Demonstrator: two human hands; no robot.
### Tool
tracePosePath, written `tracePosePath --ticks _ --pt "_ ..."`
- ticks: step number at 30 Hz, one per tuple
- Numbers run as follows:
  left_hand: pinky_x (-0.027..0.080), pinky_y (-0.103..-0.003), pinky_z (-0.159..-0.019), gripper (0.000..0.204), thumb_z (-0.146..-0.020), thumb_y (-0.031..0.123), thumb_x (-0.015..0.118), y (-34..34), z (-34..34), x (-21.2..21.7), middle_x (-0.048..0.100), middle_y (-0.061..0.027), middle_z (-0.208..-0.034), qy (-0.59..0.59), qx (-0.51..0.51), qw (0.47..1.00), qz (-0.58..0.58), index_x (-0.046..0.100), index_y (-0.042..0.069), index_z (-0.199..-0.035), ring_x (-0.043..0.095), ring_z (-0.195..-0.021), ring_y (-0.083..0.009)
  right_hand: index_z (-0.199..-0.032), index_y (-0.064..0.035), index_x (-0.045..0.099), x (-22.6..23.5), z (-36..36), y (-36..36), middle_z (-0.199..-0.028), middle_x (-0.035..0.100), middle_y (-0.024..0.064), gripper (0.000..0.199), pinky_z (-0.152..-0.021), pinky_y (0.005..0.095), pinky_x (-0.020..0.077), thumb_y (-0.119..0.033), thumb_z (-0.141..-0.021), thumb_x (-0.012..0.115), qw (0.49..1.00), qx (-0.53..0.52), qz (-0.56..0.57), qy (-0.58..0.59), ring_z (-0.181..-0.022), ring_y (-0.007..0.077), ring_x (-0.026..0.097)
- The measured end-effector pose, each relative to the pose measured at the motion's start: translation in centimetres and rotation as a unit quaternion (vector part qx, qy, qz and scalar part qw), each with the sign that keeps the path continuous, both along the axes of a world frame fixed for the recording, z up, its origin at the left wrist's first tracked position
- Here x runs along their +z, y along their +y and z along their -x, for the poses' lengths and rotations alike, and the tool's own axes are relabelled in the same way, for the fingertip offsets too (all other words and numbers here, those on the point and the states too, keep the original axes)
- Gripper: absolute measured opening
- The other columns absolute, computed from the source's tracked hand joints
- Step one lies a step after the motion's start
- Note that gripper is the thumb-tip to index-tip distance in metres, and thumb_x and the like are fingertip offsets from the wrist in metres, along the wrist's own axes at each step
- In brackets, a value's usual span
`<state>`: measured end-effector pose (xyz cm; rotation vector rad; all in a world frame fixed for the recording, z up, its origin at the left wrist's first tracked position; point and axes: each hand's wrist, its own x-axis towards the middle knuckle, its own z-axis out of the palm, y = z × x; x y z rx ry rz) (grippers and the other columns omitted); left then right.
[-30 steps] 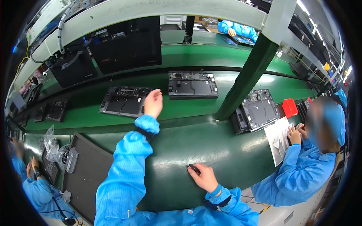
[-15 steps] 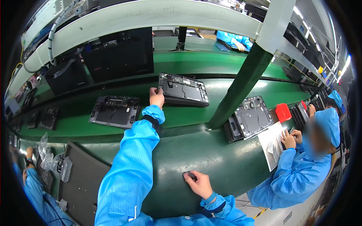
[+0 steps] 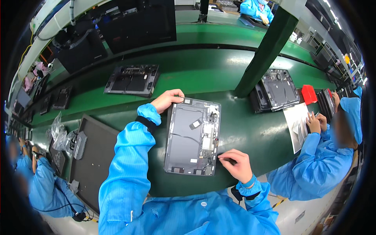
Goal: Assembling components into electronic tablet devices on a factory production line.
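Observation:
An opened tablet [image 3: 184, 133] stands before me in the middle of the green work surface, its dark inner tray, thin cable and circuit boards showing. My left hand [image 3: 168, 101] grips its far left corner, thumb over the rim. Close to the tablet's right edge is my right hand [image 3: 237, 166], fingers bent together around something dark that I cannot make out. A small dark rectangular piece [image 3: 195, 124] with a light label lies on the tray inside the tablet.
Another opened tablet [image 3: 133, 81] lies on the far green strip; a stack of them [image 3: 278, 90] sits right, beyond a green post [image 3: 266, 55]. A red bin [image 3: 309, 94] and white sheet [image 3: 294, 125] are near a co-worker [image 3: 321, 168]. Left is a dark tray [image 3: 96, 160].
My left hand has brought the tablet from the far green strip to the surface before me and turned it. My right hand has moved right, beside its edge. The view has shifted.

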<state>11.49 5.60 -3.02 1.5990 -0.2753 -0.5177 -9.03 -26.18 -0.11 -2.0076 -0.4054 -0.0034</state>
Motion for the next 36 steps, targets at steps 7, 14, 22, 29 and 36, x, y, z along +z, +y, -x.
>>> tracePosePath --ticks 7,14,22,29,36 --pt "0.049 -0.03 -0.083 0.022 -0.087 0.012 0.063 -1.4 6.8 1.5 0.065 -0.0093 -0.1 -0.278 0.249 0.9 -0.224 0.065 0.003 -0.106 0.062 -0.09 -0.017 -0.098 -0.0081 0.071 -1.3 0.6 1.2 -0.088 0.062 0.0051 0.026 -0.069 0.0335 0.0525 -0.002 -0.073 0.069 0.987 0.107 0.109 -0.047 -0.077 0.0247 0.063" --pt "0.05 -0.027 -0.079 0.019 -0.091 0.012 0.062 -5.6 17.1 2.9 0.068 -0.0039 -0.098 -0.143 0.167 0.969 -0.111 0.066 0.001 -0.105 0.06 -0.086 -0.0103 -0.094 -0.0106 0.07 -1.1 0.3 1.7 -0.087 0.059 0.0036 0.022 -0.066 0.0358 0.0522 -0.004 -0.073 0.069 0.972 0.163 0.161 -0.053 -0.075 0.025 0.063" --pt "0.051 -0.03 -0.071 0.014 -0.088 0.01 0.064 -6.7 21.8 3.5 0.067 -0.0094 -0.089 -0.162 0.15 0.96 -0.17 0.068 0.003 -0.1 0.064 -0.078 -0.019 -0.091 -0.0078 0.064 -1.9 0.1 2.1 -0.09 0.057 0.0057 0.02 -0.066 0.0359 0.0529 0.0 -0.073 0.067 0.977 0.137 0.151 -0.053 -0.077 0.0262 0.064" --pt "0.05 -0.035 -0.069 0.016 -0.085 0.009 0.064 -8.3 23.4 1.9 0.06 -0.008 -0.083 -0.257 0.101 0.934 -0.229 0.069 0.006 -0.101 0.06 -0.077 -0.0247 -0.093 -0.0078 0.062 -2.3 0.0 2.5 -0.087 0.056 0.005 0.025 -0.061 0.0352 0.0524 0.001 -0.07 0.069 0.969 0.107 0.189 -0.12 -0.074 0.0249 0.063" --pt "0.049 -0.037 -0.075 0.033 -0.078 0.006 0.066 -9.2 24.9 1.7 0.055 -0.0041 -0.095 -0.333 0.041 0.885 -0.323 0.067 0.011 -0.111 0.054 -0.087 -0.0254 -0.092 -0.0082 0.064 -2.1 -0.3 1.9 -0.086 0.055 0.0035 0.024 -0.059 0.0334 0.0522 -0.001 -0.07 0.071 0.95 0.154 0.208 -0.174 -0.071 0.0238 0.062"
